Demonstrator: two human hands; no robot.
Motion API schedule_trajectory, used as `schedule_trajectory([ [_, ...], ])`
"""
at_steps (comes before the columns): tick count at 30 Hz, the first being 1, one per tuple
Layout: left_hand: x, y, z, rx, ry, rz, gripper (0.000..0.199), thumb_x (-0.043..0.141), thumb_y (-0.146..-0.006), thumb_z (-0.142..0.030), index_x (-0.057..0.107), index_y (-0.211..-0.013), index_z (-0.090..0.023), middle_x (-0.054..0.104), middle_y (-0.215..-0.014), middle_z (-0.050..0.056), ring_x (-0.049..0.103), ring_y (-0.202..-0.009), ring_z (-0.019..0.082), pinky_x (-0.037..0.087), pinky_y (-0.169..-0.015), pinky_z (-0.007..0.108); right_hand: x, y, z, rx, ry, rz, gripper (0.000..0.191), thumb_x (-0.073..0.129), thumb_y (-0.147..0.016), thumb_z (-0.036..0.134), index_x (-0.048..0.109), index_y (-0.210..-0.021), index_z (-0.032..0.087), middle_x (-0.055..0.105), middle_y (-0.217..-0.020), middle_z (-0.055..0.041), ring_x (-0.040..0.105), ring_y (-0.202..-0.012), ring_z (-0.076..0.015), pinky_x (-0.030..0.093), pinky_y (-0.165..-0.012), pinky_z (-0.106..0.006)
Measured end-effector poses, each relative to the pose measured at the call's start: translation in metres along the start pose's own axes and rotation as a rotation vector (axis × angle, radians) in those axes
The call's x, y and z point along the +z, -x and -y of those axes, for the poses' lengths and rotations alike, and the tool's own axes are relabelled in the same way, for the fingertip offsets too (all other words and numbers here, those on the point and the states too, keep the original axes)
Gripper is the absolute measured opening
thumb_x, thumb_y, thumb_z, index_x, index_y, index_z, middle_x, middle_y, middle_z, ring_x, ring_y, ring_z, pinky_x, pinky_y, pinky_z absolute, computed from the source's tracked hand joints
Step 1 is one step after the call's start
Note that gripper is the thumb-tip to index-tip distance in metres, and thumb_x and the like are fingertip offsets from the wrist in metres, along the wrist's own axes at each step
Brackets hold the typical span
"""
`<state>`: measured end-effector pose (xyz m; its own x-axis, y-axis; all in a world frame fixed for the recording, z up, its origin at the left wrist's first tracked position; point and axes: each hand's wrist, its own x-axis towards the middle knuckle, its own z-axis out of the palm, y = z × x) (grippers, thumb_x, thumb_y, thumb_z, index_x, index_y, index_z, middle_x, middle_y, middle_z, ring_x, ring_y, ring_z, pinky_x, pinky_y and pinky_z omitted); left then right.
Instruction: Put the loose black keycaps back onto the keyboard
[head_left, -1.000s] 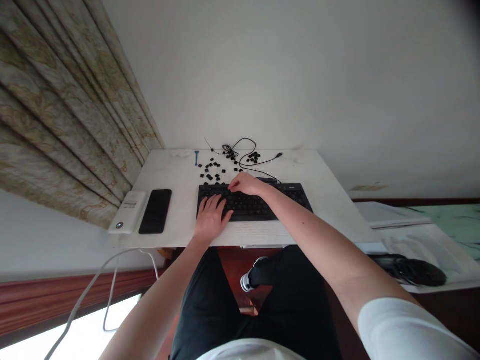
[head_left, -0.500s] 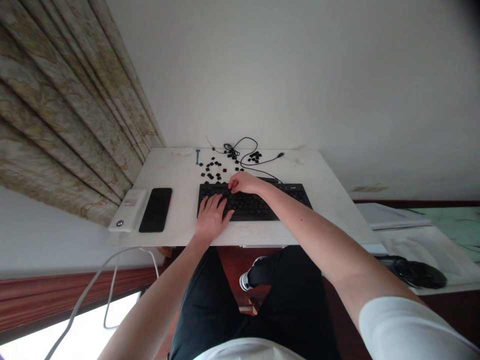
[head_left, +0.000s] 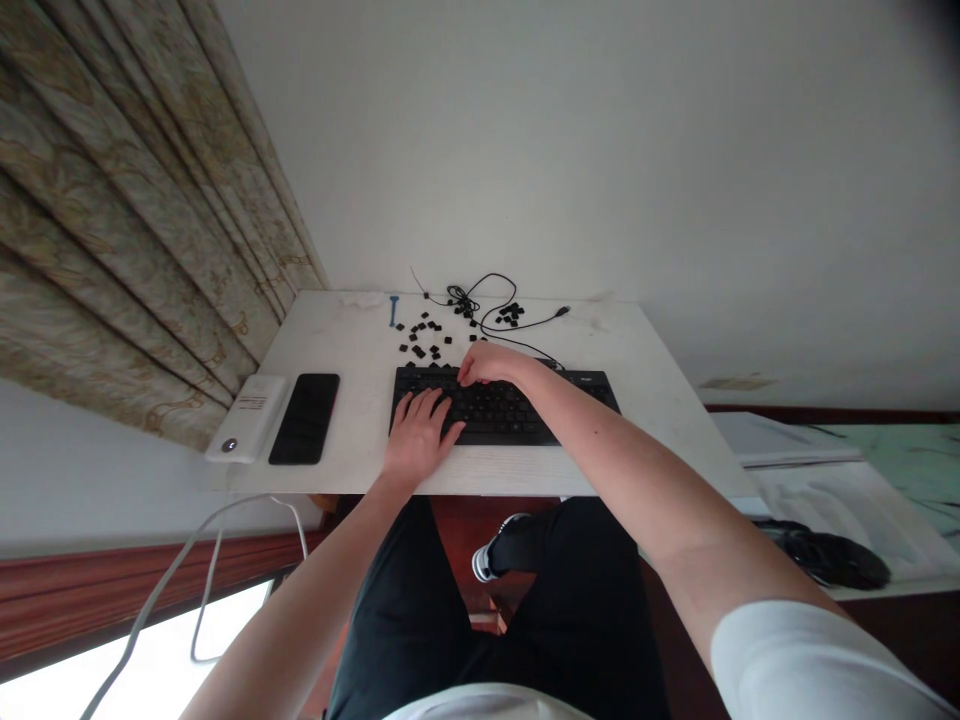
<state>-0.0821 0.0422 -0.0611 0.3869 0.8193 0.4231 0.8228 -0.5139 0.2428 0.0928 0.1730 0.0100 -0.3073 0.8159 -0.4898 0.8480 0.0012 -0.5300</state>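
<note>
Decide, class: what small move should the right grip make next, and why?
Perhaps a gentle downward press by the right grip: its fingertips are bunched at the keyboard left of centre, and the left grip, resting on the keyboard's left end, could steady it. Loose black keycaps lie beyond, suggesting keys to fit, though whether the fingertips pinch one is hidden.

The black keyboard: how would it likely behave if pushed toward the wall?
The keyboard would probably stay stiff, being one slim, flat slab. Lying level on the table, it seems unlikely to roll or tip. It might sweep along the loose keycaps scattered beyond its far edge.
</note>
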Motion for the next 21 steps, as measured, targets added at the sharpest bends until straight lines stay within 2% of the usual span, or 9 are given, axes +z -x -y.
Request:
schedule_trajectory([
  [5,-0.001,0.000,0.000,-0.005,0.009,0.002,0.041,0.049,-0.096,-0.044,0.062,-0.125,-0.017,0.060,-0.135,0.013,0.052,-0.129,0.030,0.034,-0.114,0.052,0.002,0.003,-0.006,-0.044,-0.030,-0.014,0.015,0.078,-0.069,0.015,0.080,-0.084,0.014,0.071,-0.066,-0.0039,0.058,-0.056,-0.0104,0.049,-0.055,-0.020],
  [9,-0.001,0.000,-0.001,-0.007,0.000,0.007,0.041,0.050,-0.096,-0.044,0.062,-0.125,-0.017,0.060,-0.135,0.013,0.052,-0.129,0.030,0.034,-0.114,0.052,0.002,0.009,-0.012,-0.081,-0.115,-0.018,0.015,0.072,-0.075,0.012,0.079,-0.089,0.013,0.072,-0.070,-0.0050,0.061,-0.062,-0.0114,0.049,-0.056,-0.019],
  [15,0.000,0.000,0.000,0.002,-0.017,-0.002,0.041,0.049,-0.097,-0.044,0.062,-0.125,-0.017,0.060,-0.135,0.013,0.052,-0.128,0.030,0.035,-0.114,0.052,0.002,0.015,-0.014,-0.046,-0.236,-0.021,0.018,0.067,-0.077,0.007,0.077,-0.091,0.011,0.074,-0.079,-0.0074,0.063,-0.066,-0.0117,0.051,-0.058,-0.019],
  [21,0.000,0.000,0.000,0.000,-0.013,-0.005,0.041,0.049,-0.096,-0.043,0.062,-0.125,-0.017,0.060,-0.135,0.014,0.053,-0.128,0.030,0.035,-0.113,0.052,0.002,0.014,-0.014,-0.038,-0.243,-0.034,0.017,0.066,-0.079,0.008,0.077,-0.091,0.013,0.075,-0.084,-0.0079,0.063,-0.065,-0.0112,0.050,-0.057,-0.019],
])
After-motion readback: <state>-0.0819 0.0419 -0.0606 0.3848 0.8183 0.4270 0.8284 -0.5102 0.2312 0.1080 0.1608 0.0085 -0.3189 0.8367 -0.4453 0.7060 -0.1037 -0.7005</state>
